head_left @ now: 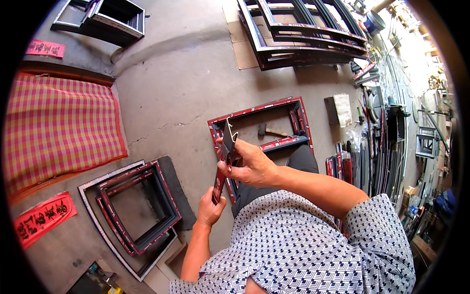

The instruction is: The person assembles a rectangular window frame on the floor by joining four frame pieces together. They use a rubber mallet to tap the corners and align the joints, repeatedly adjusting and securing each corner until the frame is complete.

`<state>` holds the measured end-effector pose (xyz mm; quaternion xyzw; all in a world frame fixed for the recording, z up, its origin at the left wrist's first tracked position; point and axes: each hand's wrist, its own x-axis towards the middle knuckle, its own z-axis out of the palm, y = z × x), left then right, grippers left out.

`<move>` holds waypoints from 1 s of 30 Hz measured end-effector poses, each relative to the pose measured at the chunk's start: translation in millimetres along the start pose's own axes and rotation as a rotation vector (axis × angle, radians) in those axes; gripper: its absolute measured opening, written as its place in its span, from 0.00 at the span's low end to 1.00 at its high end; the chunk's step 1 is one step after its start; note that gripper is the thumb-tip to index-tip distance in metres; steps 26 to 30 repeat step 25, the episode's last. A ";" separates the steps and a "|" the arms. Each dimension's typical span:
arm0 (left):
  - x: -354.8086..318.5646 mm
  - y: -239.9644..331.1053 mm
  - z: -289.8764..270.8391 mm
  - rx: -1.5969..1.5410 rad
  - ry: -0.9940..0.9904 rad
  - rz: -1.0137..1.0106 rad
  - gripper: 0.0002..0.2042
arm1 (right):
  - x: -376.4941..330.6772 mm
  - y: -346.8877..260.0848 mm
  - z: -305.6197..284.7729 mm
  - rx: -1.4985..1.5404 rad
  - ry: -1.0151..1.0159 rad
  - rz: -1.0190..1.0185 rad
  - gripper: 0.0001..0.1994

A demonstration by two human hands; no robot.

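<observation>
A person in a patterned shirt grips a short dark-red aluminium profile [224, 161] in both hands above a concrete floor [171, 83], the right hand [249, 164] clasped round its upper part and the left hand [209, 209] clenched on its lower end. Just beyond it, a rectangular frame [254, 109] lies flat with a hammer [270, 131] inside. Stacked frames [139, 208] rest by the floor's near-left edge, beside a checked mat [58, 122].
</observation>
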<state>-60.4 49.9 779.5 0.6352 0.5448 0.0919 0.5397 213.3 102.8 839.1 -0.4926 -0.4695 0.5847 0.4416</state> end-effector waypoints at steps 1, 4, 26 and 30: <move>-1.3 -5.3 -3.9 -0.006 0.034 -0.004 0.12 | 5.9 3.6 5.8 -0.004 -0.009 -0.017 0.31; -1.7 -4.8 -13.8 -0.013 0.116 -0.011 0.18 | 19.8 4.2 15.6 0.009 -0.066 0.003 0.28; 324.2 80.0 -125.4 0.175 0.467 -0.401 0.19 | 427.5 43.7 -101.8 -0.160 -0.160 0.235 0.19; 324.2 80.0 -125.4 0.175 0.467 -0.401 0.19 | 427.5 43.7 -101.8 -0.160 -0.160 0.235 0.19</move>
